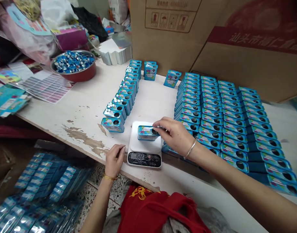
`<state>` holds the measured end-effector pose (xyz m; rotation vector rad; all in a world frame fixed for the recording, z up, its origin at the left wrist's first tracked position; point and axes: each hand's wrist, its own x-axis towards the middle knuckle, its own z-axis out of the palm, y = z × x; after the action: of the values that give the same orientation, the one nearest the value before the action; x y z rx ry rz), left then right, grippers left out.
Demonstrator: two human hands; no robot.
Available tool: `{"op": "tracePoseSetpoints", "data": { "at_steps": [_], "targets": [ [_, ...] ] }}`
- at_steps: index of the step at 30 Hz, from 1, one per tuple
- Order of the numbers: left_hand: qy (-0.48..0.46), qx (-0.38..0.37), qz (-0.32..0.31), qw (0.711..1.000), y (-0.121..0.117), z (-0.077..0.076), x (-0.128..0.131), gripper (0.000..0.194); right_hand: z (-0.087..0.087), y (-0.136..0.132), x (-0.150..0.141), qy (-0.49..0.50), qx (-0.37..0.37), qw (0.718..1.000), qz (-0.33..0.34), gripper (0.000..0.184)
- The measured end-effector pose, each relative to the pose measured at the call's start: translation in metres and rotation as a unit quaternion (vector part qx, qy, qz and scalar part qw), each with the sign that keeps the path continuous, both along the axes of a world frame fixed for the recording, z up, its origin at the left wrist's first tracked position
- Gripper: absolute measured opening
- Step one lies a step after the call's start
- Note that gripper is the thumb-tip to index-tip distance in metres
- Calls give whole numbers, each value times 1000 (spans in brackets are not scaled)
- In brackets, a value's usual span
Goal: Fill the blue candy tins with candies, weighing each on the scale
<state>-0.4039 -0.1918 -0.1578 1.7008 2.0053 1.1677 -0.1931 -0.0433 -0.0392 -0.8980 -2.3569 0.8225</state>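
Note:
A small blue tin (146, 133) with a round hole in its top rests on the white digital kitchen scale (134, 145), whose display shows digits like 15.22. My right hand (174, 132) is at the tin's right end, fingertips pinched together over the hole. Whatever is between those fingertips is too small to make out. Just left of the scale, my left hand (114, 158) lies at the table's edge with curled fingers, their contents hidden. Beyond it stands a row of matching tins (124, 103), many with white round candies on their tops.
Several rows of open-holed tins (212, 121) fill the right side. Three tins stand farther back, near a large cardboard box (167, 42). At left are a red bowl (81, 76) of blue-and-silver caps and sticker sheets (45, 87). More wrapped tins (39, 174) are below the table edge.

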Motion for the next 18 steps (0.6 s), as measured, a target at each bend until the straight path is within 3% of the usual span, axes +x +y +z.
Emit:
{"op": "tracePoseSetpoints", "data": {
  "at_steps": [3, 5, 8, 10, 14, 18],
  "targets": [
    [4, 6, 7, 1000, -1, -2, 2, 14, 7, -2, 0, 26, -39, 999, -12, 14],
    [7, 9, 10, 1000, -1, -3, 3, 14, 14, -2, 4, 69, -154, 985, -43, 13],
    [4, 12, 16, 1000, -1, -4, 4, 14, 23, -4, 16, 157, -385, 904, -101, 19],
    [1, 13, 21, 1000, -1, -3, 4, 14, 26, -9, 28, 209, -478, 843, -133, 20],
    [-1, 9, 25, 1000, 0, -3, 5, 14, 21, -29, 51, 239, -569, 766, -178, 21],
    [-3, 6, 24, 1000, 0, -5, 5, 14, 5, -57, 65, 222, -633, 716, -195, 28]
  ]
}}
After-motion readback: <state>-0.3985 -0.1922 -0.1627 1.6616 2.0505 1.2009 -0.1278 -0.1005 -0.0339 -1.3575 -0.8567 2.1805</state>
